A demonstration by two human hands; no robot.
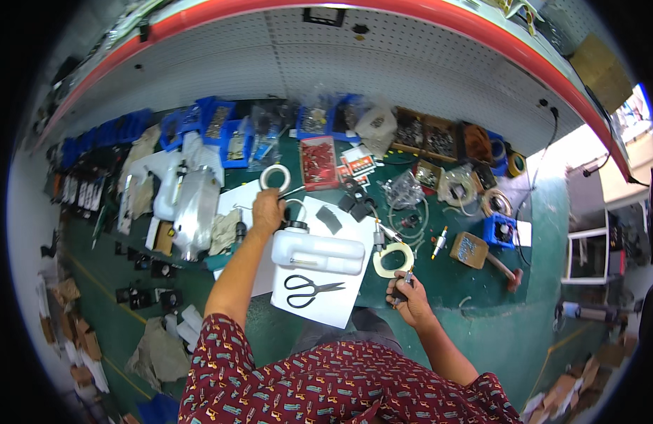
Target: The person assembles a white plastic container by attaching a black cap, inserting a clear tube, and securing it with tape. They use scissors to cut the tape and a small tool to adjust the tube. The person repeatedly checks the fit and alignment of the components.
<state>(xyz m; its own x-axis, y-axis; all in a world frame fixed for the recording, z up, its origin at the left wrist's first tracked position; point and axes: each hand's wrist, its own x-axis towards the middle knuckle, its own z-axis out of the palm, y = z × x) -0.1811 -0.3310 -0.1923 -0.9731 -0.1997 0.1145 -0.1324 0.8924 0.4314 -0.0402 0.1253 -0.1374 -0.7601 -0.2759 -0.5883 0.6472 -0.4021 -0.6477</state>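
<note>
My left hand [268, 212] reaches over the bench beside a roll of white tape [275, 178]; its fingertips are at the roll's near edge, and whether they grip it cannot be told. My right hand [408, 299] holds a small metal fitting with a brass-coloured tip [408, 276] and a dark part. Just beyond that hand lies a cream-coloured ring [380, 265]. Between the hands, a white plastic bottle [318, 252] with a black cap and a hose lies on white paper [310, 312]. Black-handled scissors [315, 291] rest nearer me. Another metal fitting [439, 243] lies right of the ring.
A red box of small red parts [318, 180], blue bins [236, 162] and wooden trays [426, 151] line the back. At left stands a metal tank [198, 212]. A hammer [513, 279] and a cardboard box [468, 250] lie right. A red-edged shelf [390, 6] overhangs the bench.
</note>
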